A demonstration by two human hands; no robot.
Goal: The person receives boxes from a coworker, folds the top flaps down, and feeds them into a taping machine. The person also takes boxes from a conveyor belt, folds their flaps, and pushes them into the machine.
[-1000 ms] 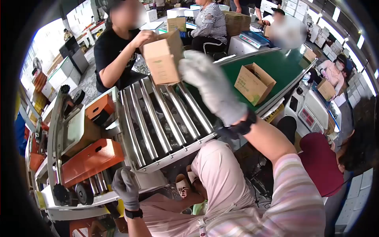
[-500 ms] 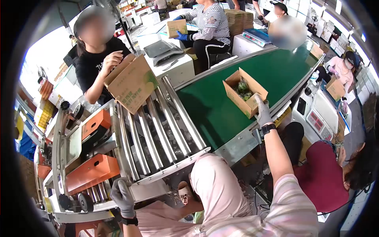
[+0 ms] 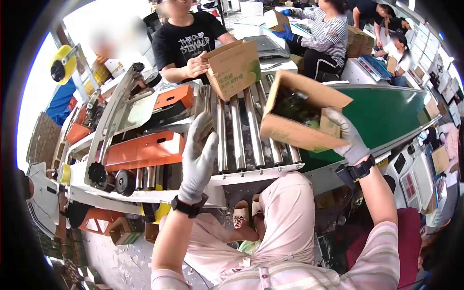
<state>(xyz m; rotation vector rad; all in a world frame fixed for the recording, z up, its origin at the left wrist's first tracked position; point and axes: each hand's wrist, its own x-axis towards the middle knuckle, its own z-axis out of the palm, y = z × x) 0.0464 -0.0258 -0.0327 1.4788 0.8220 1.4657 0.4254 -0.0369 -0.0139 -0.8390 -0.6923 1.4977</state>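
Gripped at its right end by my gloved right hand (image 3: pixel 349 137), an open cardboard box (image 3: pixel 302 131) is tilted above the right rollers and the near end of the green belt (image 3: pixel 382 113). Dark green contents (image 3: pixel 295 105) show inside it, too dim to make out. My gloved left hand (image 3: pixel 199 159) is raised with its fingers apart and empty, left of the metal rollers (image 3: pixel 238 130). Beyond the rollers, a person in a black shirt holds another cardboard box (image 3: pixel 234 70) with green print.
Orange machine guards (image 3: pixel 145 151) and a black knob (image 3: pixel 97 172) lie left of the rollers. A scale (image 3: pixel 263 47) stands behind them. At right is a white scale (image 3: pixel 411 176). Co-workers sit and stand around the belt, one in striped sleeves holding a small box (image 3: pixel 277 21).
My right hand has brought its box left, off the belt and nearer. My left hand has risen from the frame's edge and spread its fingers. The view has turned left.
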